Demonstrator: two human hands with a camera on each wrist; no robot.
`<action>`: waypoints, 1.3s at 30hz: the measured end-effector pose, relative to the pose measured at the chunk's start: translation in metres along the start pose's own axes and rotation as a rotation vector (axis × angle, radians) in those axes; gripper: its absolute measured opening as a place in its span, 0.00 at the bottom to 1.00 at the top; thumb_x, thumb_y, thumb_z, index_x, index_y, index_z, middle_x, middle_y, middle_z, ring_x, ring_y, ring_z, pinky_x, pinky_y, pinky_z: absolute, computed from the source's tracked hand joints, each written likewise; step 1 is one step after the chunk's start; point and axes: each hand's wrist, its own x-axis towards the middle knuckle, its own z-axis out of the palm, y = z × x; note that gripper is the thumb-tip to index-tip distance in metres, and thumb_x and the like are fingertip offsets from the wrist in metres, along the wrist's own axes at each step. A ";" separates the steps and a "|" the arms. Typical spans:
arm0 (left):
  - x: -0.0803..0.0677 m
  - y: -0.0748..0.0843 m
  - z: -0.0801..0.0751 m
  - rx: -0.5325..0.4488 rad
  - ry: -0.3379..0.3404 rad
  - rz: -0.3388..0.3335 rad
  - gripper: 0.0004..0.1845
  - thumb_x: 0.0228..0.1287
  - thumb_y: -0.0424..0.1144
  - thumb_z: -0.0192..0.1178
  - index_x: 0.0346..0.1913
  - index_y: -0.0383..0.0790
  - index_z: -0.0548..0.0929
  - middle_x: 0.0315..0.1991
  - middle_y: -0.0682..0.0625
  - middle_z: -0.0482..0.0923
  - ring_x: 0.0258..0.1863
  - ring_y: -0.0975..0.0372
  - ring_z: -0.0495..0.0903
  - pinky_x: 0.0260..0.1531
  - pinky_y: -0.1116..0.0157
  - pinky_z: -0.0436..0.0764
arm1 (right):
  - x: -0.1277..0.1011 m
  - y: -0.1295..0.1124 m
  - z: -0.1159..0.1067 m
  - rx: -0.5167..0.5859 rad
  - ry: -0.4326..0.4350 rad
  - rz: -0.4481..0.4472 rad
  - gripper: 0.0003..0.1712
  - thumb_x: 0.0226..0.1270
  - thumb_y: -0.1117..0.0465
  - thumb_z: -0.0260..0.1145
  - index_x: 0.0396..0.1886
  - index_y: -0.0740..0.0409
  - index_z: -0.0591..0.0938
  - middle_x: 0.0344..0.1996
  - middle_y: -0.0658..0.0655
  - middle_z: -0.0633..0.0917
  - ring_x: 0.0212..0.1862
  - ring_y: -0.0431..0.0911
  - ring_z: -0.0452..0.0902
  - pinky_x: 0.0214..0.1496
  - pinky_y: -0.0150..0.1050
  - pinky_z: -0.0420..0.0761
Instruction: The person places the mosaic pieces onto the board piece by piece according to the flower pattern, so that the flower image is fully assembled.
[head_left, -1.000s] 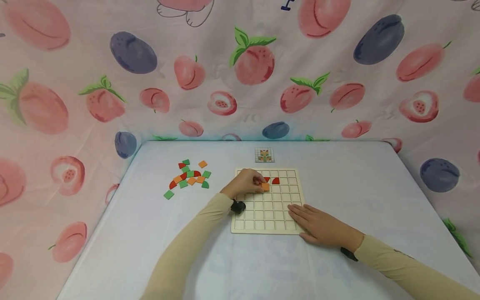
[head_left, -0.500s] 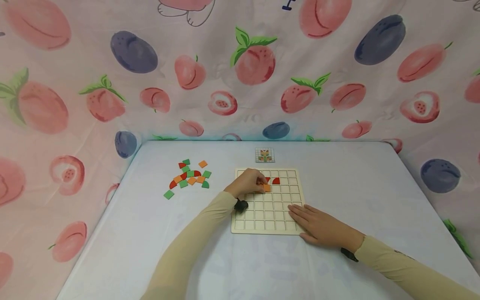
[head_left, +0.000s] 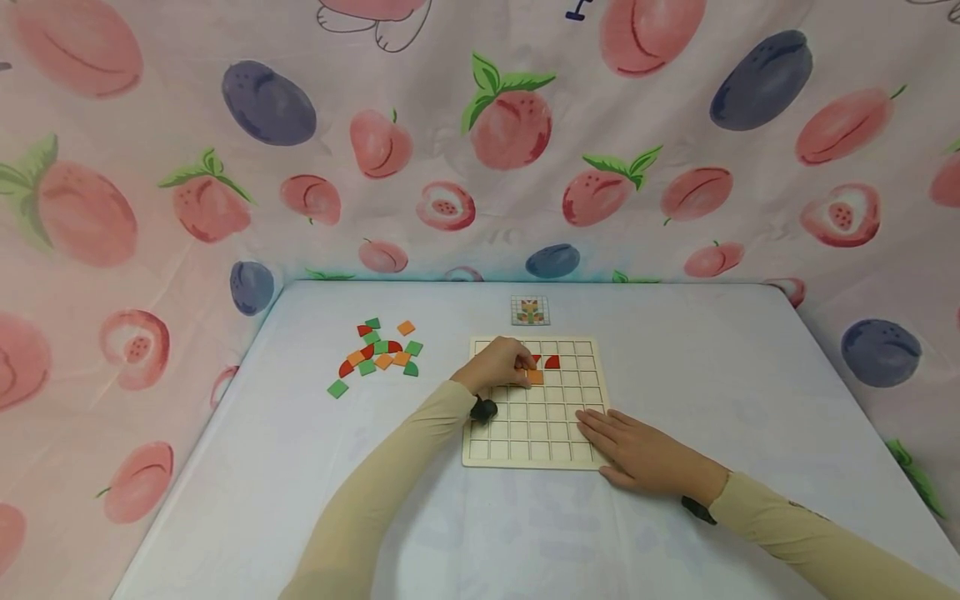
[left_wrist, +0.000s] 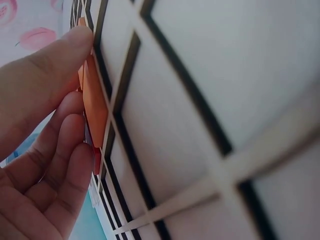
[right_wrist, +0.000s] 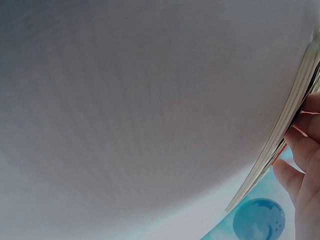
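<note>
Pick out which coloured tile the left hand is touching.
The orange square tile on the grid board, under the left hand fingertips; the two red tiles sit one row farther back.

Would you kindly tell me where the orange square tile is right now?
In the head view the orange square tile lies on the wooden grid board, upper middle, just below two red pieces, with the left hand at its edge.
</note>
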 end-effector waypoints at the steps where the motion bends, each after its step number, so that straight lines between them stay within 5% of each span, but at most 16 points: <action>1: 0.000 0.000 0.000 0.002 0.002 0.003 0.14 0.52 0.36 0.70 0.43 0.39 0.85 0.37 0.50 0.83 0.30 0.66 0.74 0.31 0.73 0.74 | 0.000 0.000 0.000 0.000 0.004 -0.002 0.37 0.67 0.47 0.57 0.67 0.65 0.65 0.68 0.61 0.66 0.68 0.54 0.64 0.72 0.28 0.22; 8: -0.005 -0.001 -0.006 -0.037 0.031 0.018 0.12 0.52 0.37 0.70 0.42 0.40 0.86 0.40 0.49 0.83 0.35 0.64 0.77 0.38 0.71 0.77 | 0.000 0.001 0.001 0.013 -0.010 0.001 0.37 0.68 0.47 0.56 0.68 0.65 0.64 0.69 0.61 0.65 0.69 0.54 0.62 0.72 0.28 0.22; 19: -0.018 -0.014 -0.019 -0.232 0.061 0.034 0.16 0.52 0.35 0.69 0.46 0.39 0.85 0.39 0.46 0.84 0.34 0.65 0.79 0.39 0.71 0.79 | -0.001 0.000 0.000 -0.001 -0.007 0.004 0.36 0.67 0.47 0.57 0.68 0.64 0.65 0.69 0.60 0.66 0.69 0.53 0.63 0.72 0.28 0.22; 29: -0.054 -0.037 -0.041 -0.316 0.112 0.008 0.20 0.53 0.34 0.68 0.51 0.36 0.82 0.48 0.41 0.82 0.45 0.57 0.81 0.49 0.62 0.79 | -0.001 0.001 0.004 -0.025 0.004 -0.006 0.37 0.67 0.46 0.57 0.68 0.64 0.65 0.69 0.60 0.65 0.69 0.53 0.63 0.72 0.29 0.22; 39: -0.098 -0.073 -0.076 -0.296 0.194 -0.084 0.21 0.54 0.31 0.67 0.53 0.33 0.80 0.50 0.39 0.80 0.48 0.51 0.79 0.51 0.60 0.79 | 0.000 0.000 0.002 -0.019 -0.010 0.000 0.37 0.67 0.47 0.57 0.68 0.63 0.64 0.69 0.60 0.65 0.69 0.53 0.63 0.72 0.28 0.22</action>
